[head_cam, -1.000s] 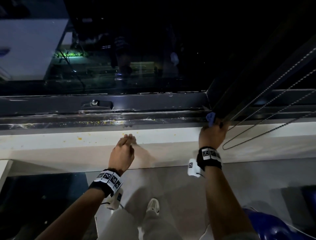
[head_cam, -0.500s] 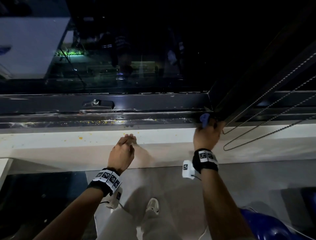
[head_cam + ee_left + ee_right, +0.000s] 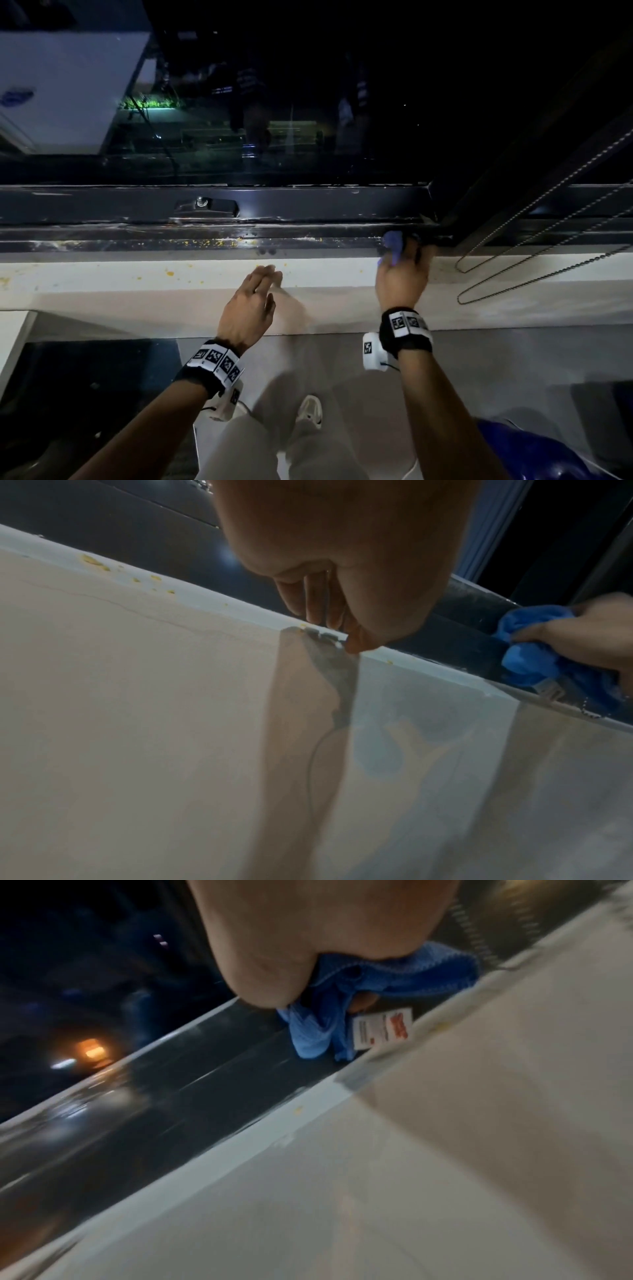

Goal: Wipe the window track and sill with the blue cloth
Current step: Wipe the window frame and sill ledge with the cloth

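Your right hand [image 3: 402, 281] is clamped around the bunched blue cloth [image 3: 392, 245], fingers curled over it and pressing it down into the dark window track [image 3: 205, 236], close to where the sash frame [image 3: 442, 205] meets the track. A white care label [image 3: 383, 1028] hangs from the cloth against the track's inner wall. Your left hand [image 3: 251, 305] is loose and holds nothing; its straight fingertips rest on the front edge of the white sill [image 3: 102, 274].

To do this stroke well, keep the cloth packed into the groove, not riding on its upper lip, and draw it in one steady pull along the track toward the yellow crumbs [image 3: 212, 242] scattered further left. Judging by those crumbs and the yellow specks [image 3: 169, 273] on the sill, most of the job likely remains. Lean on the left hand for balance, but lift it before the cloth reaches that stretch. Mind the bead chain [image 3: 513, 270] hanging just right of your grip; keep the cloth clear of it.
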The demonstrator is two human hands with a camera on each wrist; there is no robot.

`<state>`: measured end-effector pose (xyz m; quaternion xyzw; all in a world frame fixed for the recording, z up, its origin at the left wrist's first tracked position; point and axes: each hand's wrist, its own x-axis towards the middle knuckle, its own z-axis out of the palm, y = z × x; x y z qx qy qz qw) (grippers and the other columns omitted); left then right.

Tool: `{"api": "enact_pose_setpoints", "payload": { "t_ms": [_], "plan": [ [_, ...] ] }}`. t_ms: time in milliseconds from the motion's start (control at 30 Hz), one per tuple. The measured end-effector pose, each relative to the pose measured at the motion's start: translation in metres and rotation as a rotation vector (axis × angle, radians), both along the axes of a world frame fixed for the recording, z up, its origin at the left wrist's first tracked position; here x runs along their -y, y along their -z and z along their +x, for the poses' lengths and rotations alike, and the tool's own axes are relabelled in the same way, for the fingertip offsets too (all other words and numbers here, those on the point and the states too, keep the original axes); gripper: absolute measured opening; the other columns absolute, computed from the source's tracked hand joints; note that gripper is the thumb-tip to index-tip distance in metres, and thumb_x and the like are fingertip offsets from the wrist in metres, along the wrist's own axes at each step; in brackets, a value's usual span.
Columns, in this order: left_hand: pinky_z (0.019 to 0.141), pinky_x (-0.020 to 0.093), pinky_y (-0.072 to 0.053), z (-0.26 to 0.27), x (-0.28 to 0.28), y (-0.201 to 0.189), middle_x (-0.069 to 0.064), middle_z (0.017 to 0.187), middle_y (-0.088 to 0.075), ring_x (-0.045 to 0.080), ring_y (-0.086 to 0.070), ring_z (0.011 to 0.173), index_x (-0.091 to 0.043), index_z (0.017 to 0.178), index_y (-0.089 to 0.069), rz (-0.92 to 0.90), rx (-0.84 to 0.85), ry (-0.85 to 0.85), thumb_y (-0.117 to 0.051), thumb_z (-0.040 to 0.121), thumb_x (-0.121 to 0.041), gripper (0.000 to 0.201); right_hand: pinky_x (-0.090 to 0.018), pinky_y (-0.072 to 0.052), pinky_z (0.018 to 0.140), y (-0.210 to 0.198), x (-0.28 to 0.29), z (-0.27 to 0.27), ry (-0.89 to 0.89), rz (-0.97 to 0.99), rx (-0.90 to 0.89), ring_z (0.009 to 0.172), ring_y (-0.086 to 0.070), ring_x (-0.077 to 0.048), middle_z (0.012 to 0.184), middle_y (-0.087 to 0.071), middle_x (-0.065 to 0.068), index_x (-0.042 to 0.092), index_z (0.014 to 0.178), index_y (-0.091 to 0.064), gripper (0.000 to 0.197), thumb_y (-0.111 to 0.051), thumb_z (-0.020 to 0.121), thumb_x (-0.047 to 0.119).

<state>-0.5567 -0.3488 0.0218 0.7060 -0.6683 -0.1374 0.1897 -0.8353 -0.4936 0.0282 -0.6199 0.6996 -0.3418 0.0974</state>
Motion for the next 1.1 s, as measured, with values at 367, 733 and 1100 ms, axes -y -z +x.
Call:
{"api": "enact_pose_setpoints", "payload": {
  "t_ms": [367, 733, 1100],
  "plan": [
    [0.122, 0.044, -0.04, 0.016, 0.073, -0.087, 0.014, 0.154, -0.047, 0.032, -0.046, 0.144, -0.003, 0.146, -0.051, -0.377, 0.068, 0.111, -0.054, 0.107, -0.016, 0.042, -0.055, -0.061, 0.083, -0.008, 0.022, -0.048, 0.227, -0.038, -0.002, 0.113, -0.061, -0.051, 0.143, -0.049, -0.032, 0.0, 0.137, -0.053, 0.056, -0.054, 0.086, 0.022],
    [0.126, 0.05, -0.028, 0.039, 0.102, -0.049, 0.014, 0.172, -0.024, 0.033, -0.03, 0.156, -0.006, 0.164, -0.026, -0.174, 0.311, 0.099, -0.034, 0.114, -0.042, 0.061, -0.056, -0.06, 0.089, 0.006, 0.026, -0.075, 0.193, -0.055, -0.139, 0.121, -0.058, -0.05, 0.15, -0.044, -0.03, 0.0, 0.147, -0.047, 0.06, -0.069, 0.094, 0.019],
    [0.127, 0.048, -0.026, 0.035, 0.102, -0.05, 0.009, 0.175, -0.018, 0.027, -0.019, 0.161, -0.01, 0.167, -0.02, -0.156, 0.332, 0.071, -0.035, 0.114, -0.043, 0.064, -0.054, -0.062, 0.077, -0.013, 0.011, -0.051, 0.084, -0.104, -0.048, 0.11, -0.063, -0.049, 0.13, -0.058, -0.029, 0.007, 0.129, -0.054, 0.047, -0.069, 0.086, 0.02]
  ]
}}
